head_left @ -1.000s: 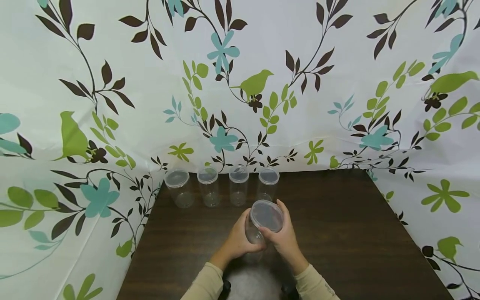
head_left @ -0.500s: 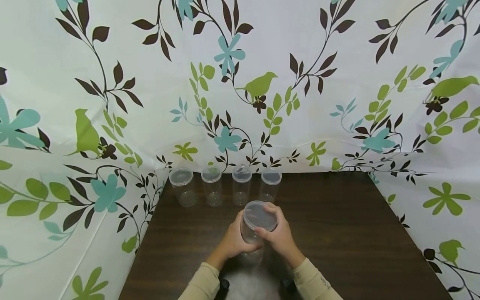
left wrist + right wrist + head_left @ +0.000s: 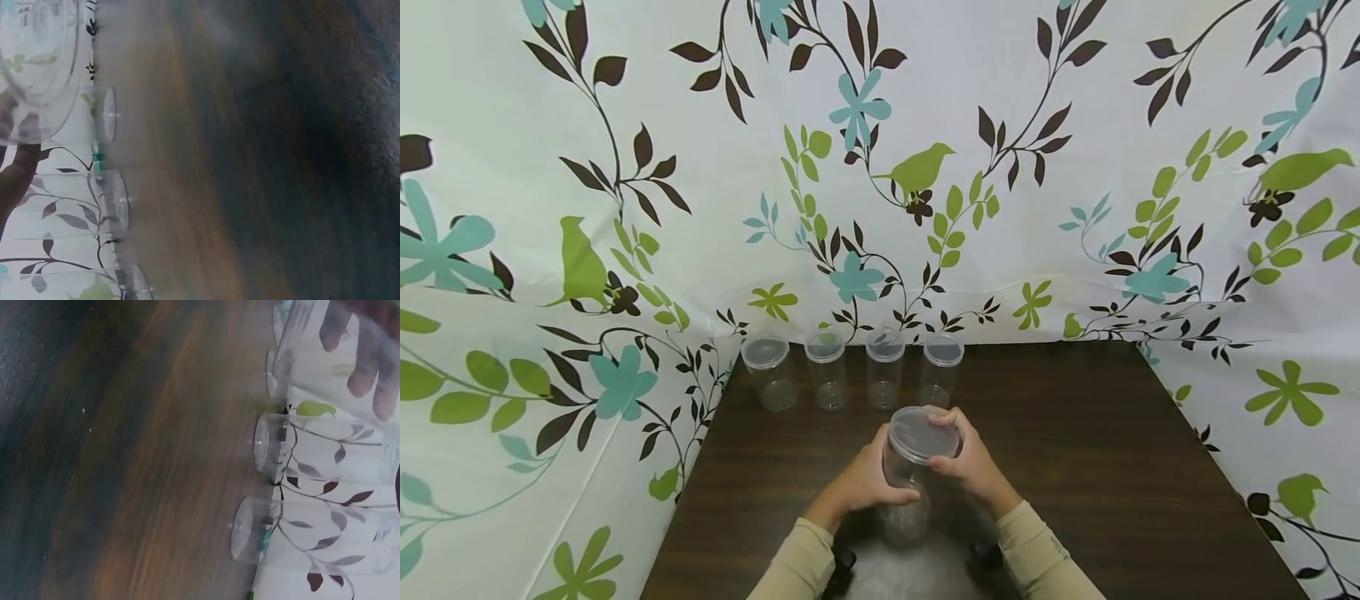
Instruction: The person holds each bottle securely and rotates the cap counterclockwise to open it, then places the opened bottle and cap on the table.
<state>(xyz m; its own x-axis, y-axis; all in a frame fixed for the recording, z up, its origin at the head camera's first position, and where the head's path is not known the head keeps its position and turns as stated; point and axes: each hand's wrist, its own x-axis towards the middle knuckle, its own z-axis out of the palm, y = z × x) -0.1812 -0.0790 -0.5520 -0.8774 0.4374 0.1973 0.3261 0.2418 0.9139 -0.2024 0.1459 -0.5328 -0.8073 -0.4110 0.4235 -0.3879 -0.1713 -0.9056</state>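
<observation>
Below the frame's centre, a clear jar [image 3: 916, 472] was held.
The left hand [image 3: 867, 477] gripped its side, the right hand [image 3: 973, 461] its lid [image 3: 921, 435]; its long axis ran down and slightly left.

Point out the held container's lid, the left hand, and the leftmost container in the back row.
Held container's lid [image 3: 922, 434]: head view, middle of its top.
Left hand [image 3: 865, 481]: head view, middle of the hand.
Leftmost back-row container [image 3: 773, 380]: head view, its clear side wall.
</observation>
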